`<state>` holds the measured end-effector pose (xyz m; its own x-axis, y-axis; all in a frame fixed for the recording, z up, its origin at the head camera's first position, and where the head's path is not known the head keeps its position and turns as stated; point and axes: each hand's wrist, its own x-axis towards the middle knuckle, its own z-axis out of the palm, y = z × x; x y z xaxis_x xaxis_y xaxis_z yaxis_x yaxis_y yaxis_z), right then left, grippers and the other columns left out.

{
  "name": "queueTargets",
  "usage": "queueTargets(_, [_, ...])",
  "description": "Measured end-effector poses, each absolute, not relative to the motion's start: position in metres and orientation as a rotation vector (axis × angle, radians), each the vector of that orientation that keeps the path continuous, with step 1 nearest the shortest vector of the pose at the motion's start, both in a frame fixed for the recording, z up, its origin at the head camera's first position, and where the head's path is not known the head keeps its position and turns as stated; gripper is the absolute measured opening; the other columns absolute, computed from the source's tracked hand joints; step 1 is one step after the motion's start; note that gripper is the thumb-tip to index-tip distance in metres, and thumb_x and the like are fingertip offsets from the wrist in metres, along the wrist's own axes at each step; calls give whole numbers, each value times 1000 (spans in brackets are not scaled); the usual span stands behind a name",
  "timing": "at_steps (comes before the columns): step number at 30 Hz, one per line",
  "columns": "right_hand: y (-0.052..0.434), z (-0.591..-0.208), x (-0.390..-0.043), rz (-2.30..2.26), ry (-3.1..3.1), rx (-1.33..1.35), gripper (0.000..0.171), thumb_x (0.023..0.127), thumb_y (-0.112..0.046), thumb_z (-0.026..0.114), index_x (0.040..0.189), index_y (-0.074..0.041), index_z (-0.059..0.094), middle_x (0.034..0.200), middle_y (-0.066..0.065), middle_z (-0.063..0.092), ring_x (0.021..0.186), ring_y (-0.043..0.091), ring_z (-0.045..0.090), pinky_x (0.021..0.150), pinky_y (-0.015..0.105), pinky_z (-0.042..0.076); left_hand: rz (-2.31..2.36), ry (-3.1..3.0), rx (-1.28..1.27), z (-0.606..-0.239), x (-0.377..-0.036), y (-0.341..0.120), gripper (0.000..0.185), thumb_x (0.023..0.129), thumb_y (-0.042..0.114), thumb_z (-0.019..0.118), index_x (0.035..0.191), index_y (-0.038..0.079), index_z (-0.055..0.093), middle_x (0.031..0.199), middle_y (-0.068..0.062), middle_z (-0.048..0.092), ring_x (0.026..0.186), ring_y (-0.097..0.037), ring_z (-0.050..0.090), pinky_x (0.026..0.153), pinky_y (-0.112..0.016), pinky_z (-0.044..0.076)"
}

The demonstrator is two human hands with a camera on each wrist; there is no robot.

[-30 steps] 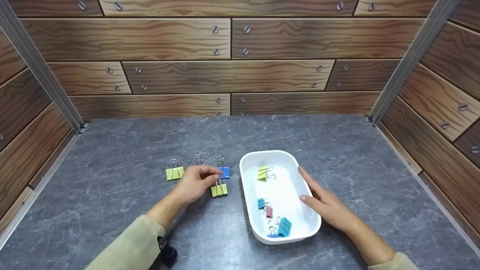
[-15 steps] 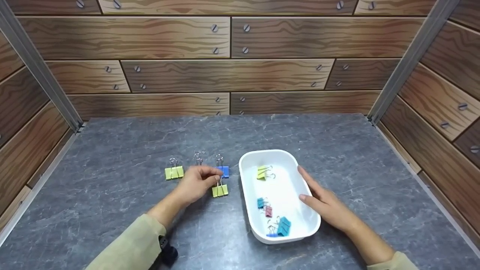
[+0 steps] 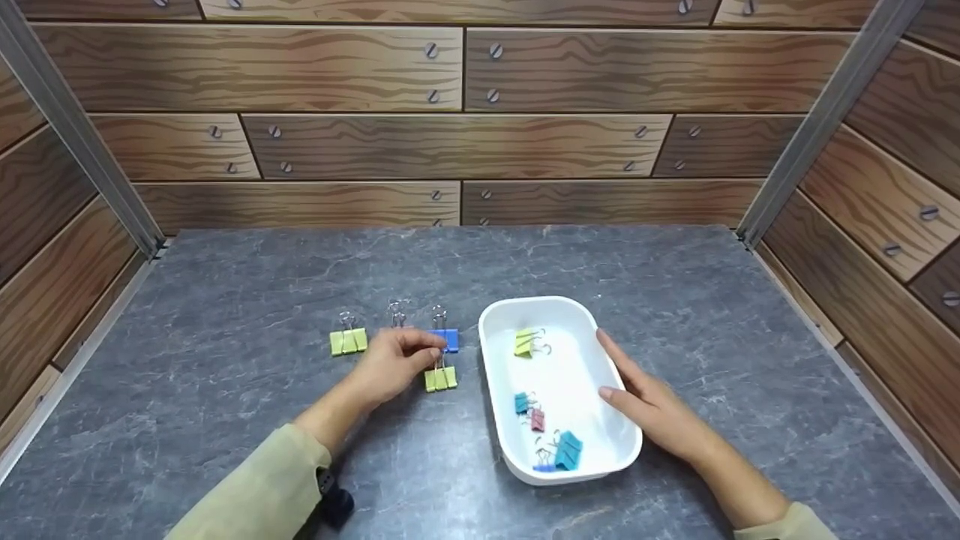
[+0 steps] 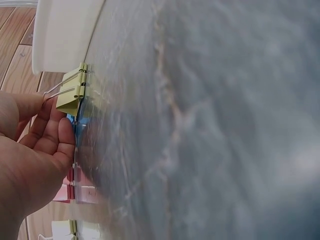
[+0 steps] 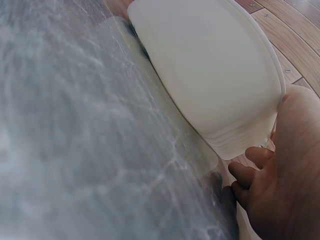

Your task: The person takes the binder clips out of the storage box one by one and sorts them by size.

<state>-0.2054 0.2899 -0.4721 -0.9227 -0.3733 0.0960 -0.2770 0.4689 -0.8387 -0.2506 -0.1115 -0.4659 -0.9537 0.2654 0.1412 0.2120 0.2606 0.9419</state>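
Observation:
My left hand (image 3: 394, 364) pinches a yellow-green binder clip (image 3: 441, 379) by its wire handles; the clip's body is low at the tabletop in the left wrist view. Just behind it lies a blue binder clip (image 3: 451, 340), partly covered by my fingers. Pink clips (image 4: 64, 192) sit behind the hand, mostly hidden in the head view. Further left is another yellow-green binder clip (image 3: 349, 342). My right hand (image 3: 660, 416) holds the right side of a white tub (image 3: 489, 375), thumb over the rim and other fingers outside the wall.
Inside the tub are a yellow clip (image 3: 523, 343), a small teal clip (image 3: 521, 403), a pink clip (image 3: 538, 420), a larger teal clip (image 3: 568, 450) and a blue clip (image 3: 544, 468). Wood-patterned walls (image 3: 375, 146) enclose the grey marbled table (image 3: 225, 300) at the back and sides.

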Motion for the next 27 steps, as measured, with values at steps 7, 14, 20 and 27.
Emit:
queueTargets(7, [290, -472, -206, -1462, 2608, -593, 73, 108, -27, 63, 170, -34, 24, 173, 4, 26, 152, 26, 34, 109, 21, 40, 1863, 2422, 498, -466, -250, -116, 19, 98, -6, 66, 114, -11, 75, 103, -23, 76, 88, -19, 73, 80, -24, 57])
queueTargets(14, [290, -473, -206, -1458, 2612, -591, 73, 108, -28, 63, 170, -34, 24, 173, 4, 26, 152, 26, 34, 109, 21, 40, 1902, 2385, 457, -459, -247, -127, 22, 99, -6, 65, 119, -15, 71, 108, -26, 76, 94, -34, 77, 88, -35, 61])
queueTargets(20, [290, -473, -206, -1470, 2596, -575, 73, 108, -29, 63, 170, -35, 24, 172, 6, 28, 151, 27, 36, 107, 22, 43, 1916, 2406, 377, -446, -245, -135, 23, 101, -4, 64, 122, -11, 72, 114, -25, 75, 100, -33, 75, 93, -46, 60])
queueTargets(27, [289, -471, -205, -1438, 2632, -578, 73, 108, -28, 63, 170, -34, 24, 172, 4, 29, 151, 25, 36, 109, 21, 40, 1918, 2428, 420, -422, -239, -130, 23, 102, -1, 66, 123, -4, 75, 117, -19, 76, 102, -27, 74, 94, -44, 60])
